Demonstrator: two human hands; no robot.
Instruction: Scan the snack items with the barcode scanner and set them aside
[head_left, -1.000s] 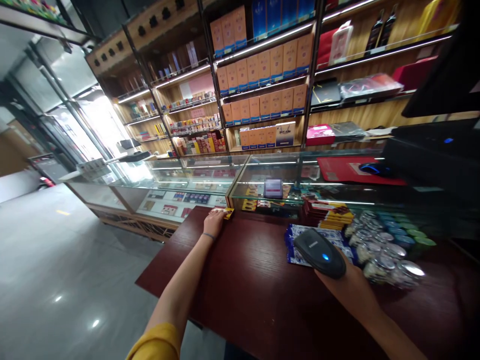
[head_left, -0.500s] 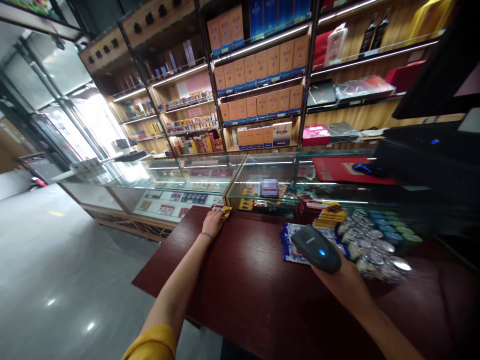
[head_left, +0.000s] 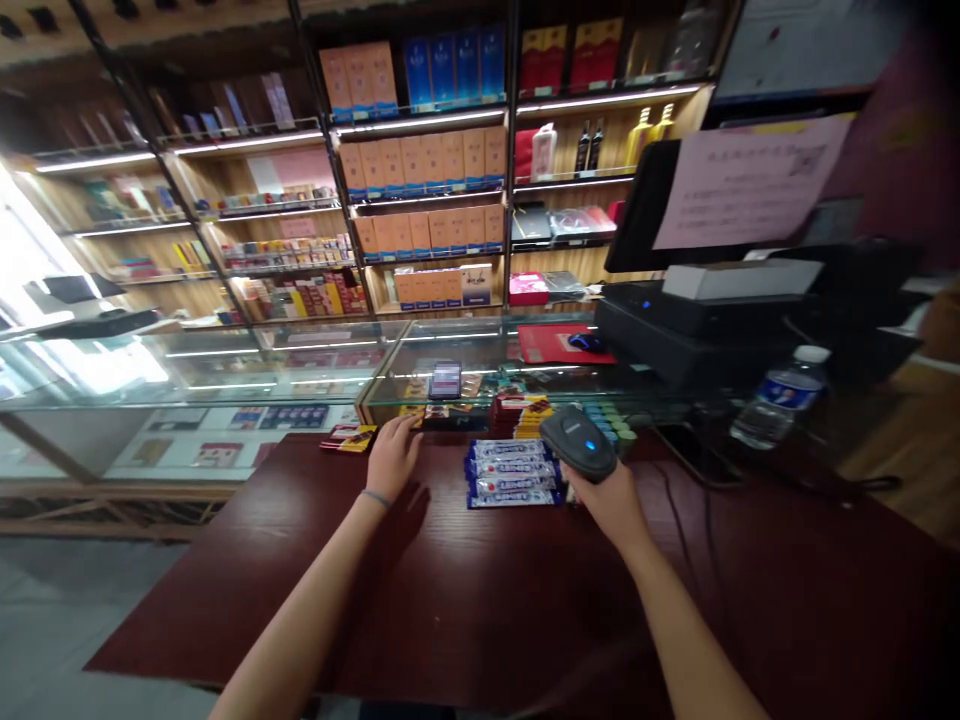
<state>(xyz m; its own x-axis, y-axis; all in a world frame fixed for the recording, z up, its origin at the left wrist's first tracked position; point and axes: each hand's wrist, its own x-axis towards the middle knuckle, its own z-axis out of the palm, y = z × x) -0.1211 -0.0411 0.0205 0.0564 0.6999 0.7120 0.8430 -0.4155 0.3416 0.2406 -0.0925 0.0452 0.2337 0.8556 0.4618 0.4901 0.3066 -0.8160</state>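
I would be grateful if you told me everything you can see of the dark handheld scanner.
The dark handheld scanner has a smooth, rounded head that looks like plastic, with pale lettering too blurred to read and a lit blue light on top. The right hand grips it, hiding its handle. Its head points forward and to the left, raised over the reddish-brown table, near the right end of the blue-and-white packets. Only the hand visibly touches it.

Lit wooden shelves point(head_left: 561, 260) stand behind glass counters point(head_left: 225, 362); grey floor point(head_left: 45, 600) below.
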